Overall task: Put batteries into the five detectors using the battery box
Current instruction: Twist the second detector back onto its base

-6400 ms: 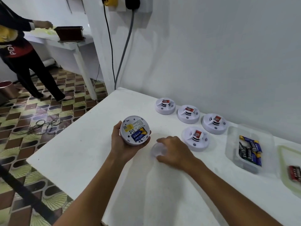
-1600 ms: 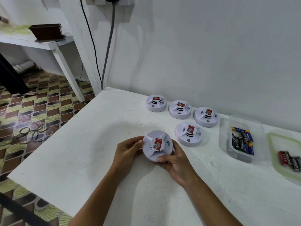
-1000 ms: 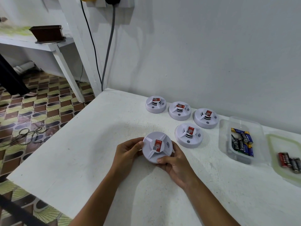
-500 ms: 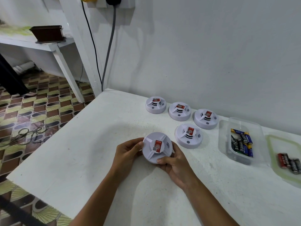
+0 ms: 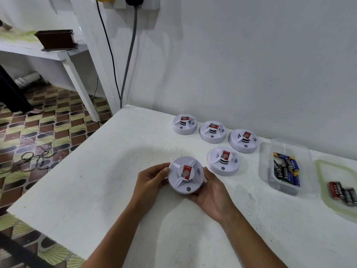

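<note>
Both hands hold one detector point(image 5: 185, 176) between them just above the bench point(image 5: 108, 171): the left hand point(image 5: 149, 179) curls its fingers against the left rim, and the right hand point(image 5: 213, 192) cups the right and lower rim from beneath. This held detector is a round white disc, face up, with raised ribs running out from a central hub that carries a red sticker. A small grey dot sits near its front edge and curved sound marks are printed right of the hub.

Four more detectors of the same kind rest on the bench beyond it: one point(image 5: 223, 161) just right of the held one, and three in a row near the wall point(image 5: 184, 124), point(image 5: 212, 131), point(image 5: 243, 140). Further right stands the clear battery box point(image 5: 286, 167), holding black and blue-and-yellow batteries point(image 5: 286, 171). Beside it lies a clear lid point(image 5: 326, 190) with a greenish rim, cut off by the right edge, with a few red and black batteries point(image 5: 342, 193) on it.

The underside of the held detector is hidden. Writing on the red stickers and on the batteries is too small to read.
</note>
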`<state>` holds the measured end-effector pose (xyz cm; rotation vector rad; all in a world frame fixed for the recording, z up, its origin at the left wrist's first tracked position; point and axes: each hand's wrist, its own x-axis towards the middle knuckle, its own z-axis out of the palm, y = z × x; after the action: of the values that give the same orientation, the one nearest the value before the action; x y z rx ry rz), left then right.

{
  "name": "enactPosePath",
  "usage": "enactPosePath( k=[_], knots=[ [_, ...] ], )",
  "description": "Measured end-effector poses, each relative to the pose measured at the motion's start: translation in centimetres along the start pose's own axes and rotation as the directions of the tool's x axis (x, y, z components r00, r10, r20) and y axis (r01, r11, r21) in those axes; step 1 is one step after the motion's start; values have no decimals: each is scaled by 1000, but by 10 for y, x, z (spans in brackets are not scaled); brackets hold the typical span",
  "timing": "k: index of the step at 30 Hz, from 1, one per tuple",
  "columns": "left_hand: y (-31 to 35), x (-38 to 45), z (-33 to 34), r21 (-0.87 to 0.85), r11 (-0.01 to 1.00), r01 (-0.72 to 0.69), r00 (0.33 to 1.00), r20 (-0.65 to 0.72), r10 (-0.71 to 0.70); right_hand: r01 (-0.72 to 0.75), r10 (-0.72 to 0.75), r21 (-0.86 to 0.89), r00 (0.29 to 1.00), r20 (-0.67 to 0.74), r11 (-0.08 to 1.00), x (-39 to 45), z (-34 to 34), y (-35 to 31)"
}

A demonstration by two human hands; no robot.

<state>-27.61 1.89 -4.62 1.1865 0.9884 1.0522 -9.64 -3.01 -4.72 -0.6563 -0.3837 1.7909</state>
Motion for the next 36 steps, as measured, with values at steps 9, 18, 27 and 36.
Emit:
enactPosePath(
  k=[9,18,27,36],
  knots=[
    [0,-1,0,-4,1000,2,1000,4,-2,77,-129,-338,982,-136,938,2,-3,8],
    [0,-1,0,-23,1000,2,1000,0,-2,85,-168,-394,969,-181,915,2,-1,10],
    [1,-2,1,-9,1000,7,1000,-3,-7,72,-160,-404,969,-188,912,3,-2,11],
    [2,-3,1,-7,1000,7,1000,2,-7,73,-150,-389,974,-171,918,3,-4,11]
  ],
)
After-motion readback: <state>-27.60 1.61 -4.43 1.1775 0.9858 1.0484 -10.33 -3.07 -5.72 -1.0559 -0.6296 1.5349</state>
